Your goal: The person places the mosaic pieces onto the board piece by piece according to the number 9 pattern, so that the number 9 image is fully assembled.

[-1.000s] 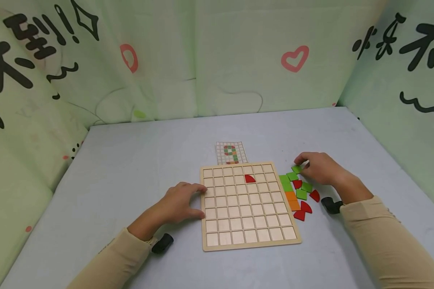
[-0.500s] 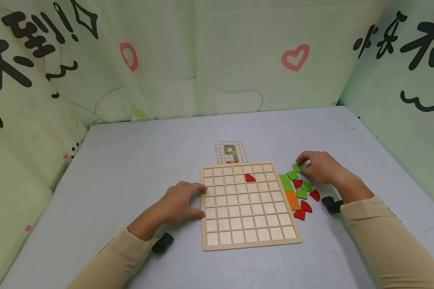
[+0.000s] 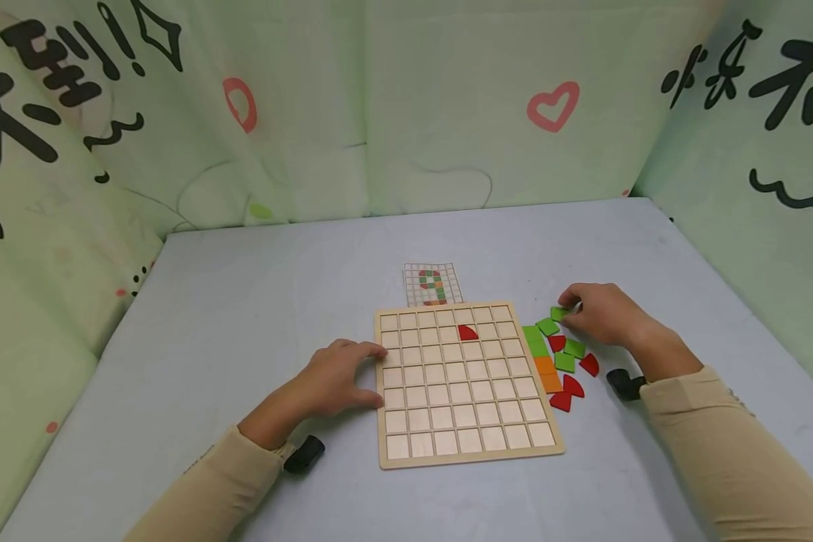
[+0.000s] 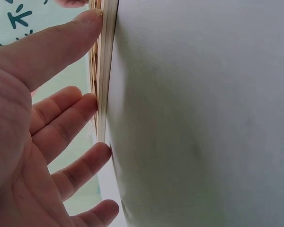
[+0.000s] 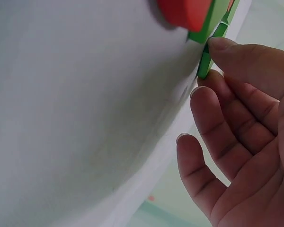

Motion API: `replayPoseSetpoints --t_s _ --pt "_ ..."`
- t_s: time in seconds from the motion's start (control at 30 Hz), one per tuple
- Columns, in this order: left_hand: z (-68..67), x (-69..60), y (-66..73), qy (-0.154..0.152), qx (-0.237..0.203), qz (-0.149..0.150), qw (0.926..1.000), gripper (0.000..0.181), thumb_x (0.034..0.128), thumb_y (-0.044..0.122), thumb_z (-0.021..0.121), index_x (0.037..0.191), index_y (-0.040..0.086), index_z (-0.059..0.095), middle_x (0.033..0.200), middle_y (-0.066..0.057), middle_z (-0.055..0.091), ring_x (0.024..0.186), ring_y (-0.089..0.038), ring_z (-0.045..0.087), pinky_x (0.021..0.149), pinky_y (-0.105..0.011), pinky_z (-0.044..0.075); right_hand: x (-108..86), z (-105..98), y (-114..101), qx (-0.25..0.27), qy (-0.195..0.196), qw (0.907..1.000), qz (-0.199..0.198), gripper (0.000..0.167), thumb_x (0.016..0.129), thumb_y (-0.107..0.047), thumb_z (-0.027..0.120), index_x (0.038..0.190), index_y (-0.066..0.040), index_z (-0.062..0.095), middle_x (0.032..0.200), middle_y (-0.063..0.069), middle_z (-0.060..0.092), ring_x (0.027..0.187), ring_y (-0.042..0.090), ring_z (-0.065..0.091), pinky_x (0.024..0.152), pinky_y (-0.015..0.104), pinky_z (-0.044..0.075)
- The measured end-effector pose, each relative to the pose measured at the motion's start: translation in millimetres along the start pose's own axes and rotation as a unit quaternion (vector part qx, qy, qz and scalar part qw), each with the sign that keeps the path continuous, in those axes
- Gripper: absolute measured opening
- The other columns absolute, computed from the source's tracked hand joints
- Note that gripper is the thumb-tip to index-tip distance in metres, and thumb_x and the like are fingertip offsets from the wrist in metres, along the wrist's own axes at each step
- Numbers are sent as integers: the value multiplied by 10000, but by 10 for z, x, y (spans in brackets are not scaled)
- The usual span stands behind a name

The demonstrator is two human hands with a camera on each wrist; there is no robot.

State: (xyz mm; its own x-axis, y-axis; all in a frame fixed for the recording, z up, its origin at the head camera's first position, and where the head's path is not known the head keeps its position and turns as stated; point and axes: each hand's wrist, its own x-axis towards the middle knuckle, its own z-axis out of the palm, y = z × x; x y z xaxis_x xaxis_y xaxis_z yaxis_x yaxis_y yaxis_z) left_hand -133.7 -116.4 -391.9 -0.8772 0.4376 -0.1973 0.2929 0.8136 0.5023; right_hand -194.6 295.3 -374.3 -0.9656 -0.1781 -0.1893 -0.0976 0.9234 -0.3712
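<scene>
A wooden grid board (image 3: 433,395) lies flat with one red quarter-round piece (image 3: 467,333) in a cell of its second row. My left hand (image 3: 332,380) rests against the board's left edge, thumb and fingers spread apart; the left wrist view has the fingertips along that edge (image 4: 105,71). Beyond the board's right side, my right hand (image 3: 603,315) pinches a green square tile (image 3: 558,313) between thumb and finger. In the right wrist view this tile (image 5: 205,65) stands out under the thumb, with the other fingers of the hand (image 5: 255,127) loosely bent.
Green squares (image 3: 548,327), orange tiles (image 3: 549,375) and several red quarter-round pieces (image 3: 561,402) lie along the board's right side. A small printed pattern card (image 3: 432,281) is at its back edge. Printed curtains (image 3: 379,113) stand behind the table (image 3: 278,286).
My right hand has shifted slightly to the right with the green tile, away from the neighbouring green square. My left hand stays at the board's edge.
</scene>
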Motion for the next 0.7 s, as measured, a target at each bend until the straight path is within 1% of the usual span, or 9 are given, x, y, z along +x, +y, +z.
replayPoseSetpoints --t_s 0.17,0.33,0.53,0.7 --pt "-3 -3 0 -4 -70 -2 10000 668 785 291 873 1373 152 590 1358 -40 583 1315 -290 457 1043 -504 385 0 -1 -3 -44 28 10000 -10 351 915 -103 696 1177 108 593 1052 254 639 923 383 576 852 521 515" --pt "-4 -6 2 2 -96 -16 10000 666 786 288 873 1373 155 590 1356 -35 581 1313 -288 458 1041 -496 391 -13 -11 -40 -87 132 9998 -97 347 914 -113 688 1173 98 595 1092 270 629 976 412 560 880 546 502" --pt "-4 -9 -2 16 -144 53 9999 661 782 276 876 1365 140 596 1346 -25 585 1307 -280 461 1045 -493 383 -33 -38 -121 -162 202 9991 -334 347 929 -113 668 1190 102 589 1154 284 620 1056 441 551 924 574 476" --pt "-2 -7 -10 18 -161 63 9998 665 783 275 875 1369 138 593 1347 -19 585 1314 -279 456 1053 -497 371 -43 -51 -223 -232 247 9973 -656 333 930 -103 672 1179 106 601 1141 270 633 1058 434 572 924 571 478"
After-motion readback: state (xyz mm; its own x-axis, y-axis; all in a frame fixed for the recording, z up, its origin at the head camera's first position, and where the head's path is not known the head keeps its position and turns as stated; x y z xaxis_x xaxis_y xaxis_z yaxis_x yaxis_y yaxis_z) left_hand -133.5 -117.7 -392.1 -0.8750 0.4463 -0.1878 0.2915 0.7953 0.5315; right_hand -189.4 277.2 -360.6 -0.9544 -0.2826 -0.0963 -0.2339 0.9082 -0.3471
